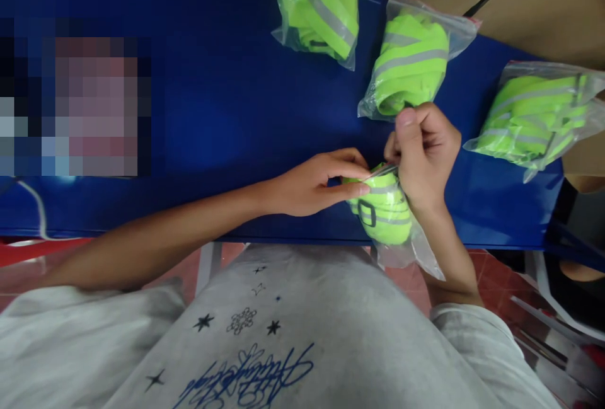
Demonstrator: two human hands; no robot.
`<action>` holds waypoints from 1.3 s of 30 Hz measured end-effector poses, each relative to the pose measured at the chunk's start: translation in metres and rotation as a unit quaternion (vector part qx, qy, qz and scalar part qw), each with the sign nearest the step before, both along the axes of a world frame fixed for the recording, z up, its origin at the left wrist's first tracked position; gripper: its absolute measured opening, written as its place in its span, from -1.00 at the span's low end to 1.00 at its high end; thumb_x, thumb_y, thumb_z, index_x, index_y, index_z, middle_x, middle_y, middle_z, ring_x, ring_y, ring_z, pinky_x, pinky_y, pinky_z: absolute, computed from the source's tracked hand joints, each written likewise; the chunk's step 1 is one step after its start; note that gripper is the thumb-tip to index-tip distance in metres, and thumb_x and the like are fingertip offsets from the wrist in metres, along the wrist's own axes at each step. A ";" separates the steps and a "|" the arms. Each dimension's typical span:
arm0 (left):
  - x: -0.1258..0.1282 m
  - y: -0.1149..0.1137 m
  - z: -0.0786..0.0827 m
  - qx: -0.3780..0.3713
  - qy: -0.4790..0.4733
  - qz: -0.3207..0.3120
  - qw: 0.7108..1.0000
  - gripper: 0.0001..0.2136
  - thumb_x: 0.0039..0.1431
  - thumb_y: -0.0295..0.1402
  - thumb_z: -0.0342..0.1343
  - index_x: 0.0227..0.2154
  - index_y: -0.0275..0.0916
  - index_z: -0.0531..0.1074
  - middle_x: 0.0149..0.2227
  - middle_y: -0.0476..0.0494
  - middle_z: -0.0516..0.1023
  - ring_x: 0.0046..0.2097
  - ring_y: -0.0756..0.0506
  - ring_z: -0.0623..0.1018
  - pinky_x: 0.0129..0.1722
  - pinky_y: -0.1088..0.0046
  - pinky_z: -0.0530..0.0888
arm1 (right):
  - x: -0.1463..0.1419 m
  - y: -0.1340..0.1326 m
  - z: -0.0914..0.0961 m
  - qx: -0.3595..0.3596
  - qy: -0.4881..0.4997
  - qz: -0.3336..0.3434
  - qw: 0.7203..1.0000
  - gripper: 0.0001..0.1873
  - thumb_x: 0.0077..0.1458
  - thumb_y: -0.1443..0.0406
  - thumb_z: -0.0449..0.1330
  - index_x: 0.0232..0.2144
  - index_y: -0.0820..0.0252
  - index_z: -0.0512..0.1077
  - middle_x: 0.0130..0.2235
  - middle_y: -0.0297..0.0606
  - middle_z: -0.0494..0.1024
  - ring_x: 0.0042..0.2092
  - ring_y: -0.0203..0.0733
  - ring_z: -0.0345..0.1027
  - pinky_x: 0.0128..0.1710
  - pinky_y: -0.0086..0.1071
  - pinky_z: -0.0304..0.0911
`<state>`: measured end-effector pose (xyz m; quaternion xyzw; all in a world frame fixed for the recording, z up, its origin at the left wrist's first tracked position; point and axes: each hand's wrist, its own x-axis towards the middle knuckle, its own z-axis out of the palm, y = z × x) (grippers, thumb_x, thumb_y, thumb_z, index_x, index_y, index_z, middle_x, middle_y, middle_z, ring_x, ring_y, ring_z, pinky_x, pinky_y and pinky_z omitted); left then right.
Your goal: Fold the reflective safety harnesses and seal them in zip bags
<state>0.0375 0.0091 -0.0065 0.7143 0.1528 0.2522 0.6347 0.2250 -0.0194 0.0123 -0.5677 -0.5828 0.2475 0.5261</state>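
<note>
A clear plastic bag of folded neon-yellow reflective straps (387, 217) lies at the table's front edge. A black buckle shows through it, and its loose plastic end hangs toward my body. My left hand (326, 179) pinches the bag's upper left side between thumb and fingers. Just to the right, my right hand (425, 154) is closed in a fist, thumb pressed on the bent index finger. A thin, shiny grey strip (384, 171) runs between the two hands over the bag; I cannot tell what it is. Most of what the right hand grips is hidden.
More bagged neon-yellow straps lie beyond my hands: one bag (321, 9) at the back, another (413, 59) just past my right hand, a third (534, 119) to the right. Cardboard (543, 12) stands behind the blue table (217, 100). A white cable (38, 204) lies at left.
</note>
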 end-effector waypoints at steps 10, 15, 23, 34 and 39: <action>-0.002 -0.001 0.000 0.194 0.055 0.145 0.969 -0.85 0.42 -0.31 0.15 -0.19 -0.25 0.58 -0.13 -0.16 0.66 -0.09 -0.06 0.63 -0.03 0.42 0.51 | -0.009 0.005 0.000 0.041 0.141 -0.072 0.987 -0.43 0.31 -0.09 0.22 -0.52 0.04 0.06 -0.62 -0.54 -0.07 -0.65 -0.39 -0.25 -0.70 -0.39 -0.13; -0.005 0.000 0.011 0.073 0.046 0.157 0.984 -0.83 0.46 -0.25 0.10 -0.18 -0.22 0.52 -0.18 -0.09 0.65 -0.14 -0.03 0.63 -0.09 0.44 0.54 | -0.001 0.001 0.013 -0.005 0.072 -0.013 0.997 -0.56 0.36 0.01 0.21 -0.49 0.07 0.29 -0.55 -0.43 0.28 -0.54 -0.30 0.14 -0.51 -0.33 0.14; -0.010 0.021 0.006 0.022 0.003 0.317 0.948 -0.79 0.34 -0.10 0.24 -0.28 -0.11 0.51 -0.33 -0.07 0.56 -0.36 -0.05 0.54 -0.36 0.35 0.48 | 0.005 -0.002 0.004 -0.136 -0.030 0.209 0.968 -0.68 0.27 -0.02 0.30 -0.12 0.04 0.48 -0.27 -0.37 0.52 -0.25 -0.22 0.40 -0.22 -0.28 0.37; -0.010 0.032 0.012 -0.251 0.010 0.197 0.948 -0.44 -0.02 0.16 0.43 -0.05 -0.07 0.56 -0.06 -0.13 0.63 -0.02 -0.22 0.66 -0.18 0.32 0.63 | 0.014 -0.007 0.004 -0.056 -0.002 0.116 0.992 -0.65 0.16 -0.01 0.40 -0.10 -0.03 0.52 -0.10 -0.28 0.58 -0.04 -0.04 0.52 0.01 -0.07 0.50; -0.013 0.033 0.021 -0.305 0.040 0.138 0.942 -0.48 0.04 0.13 0.40 -0.13 -0.21 0.65 -0.26 -0.09 0.66 -0.26 -0.15 0.67 -0.36 0.41 0.58 | 0.014 -0.004 0.013 0.007 -0.074 0.124 0.989 -0.36 0.19 -0.07 0.35 0.24 -0.11 0.38 0.41 -0.23 0.24 0.48 0.13 0.05 0.35 -0.07 0.32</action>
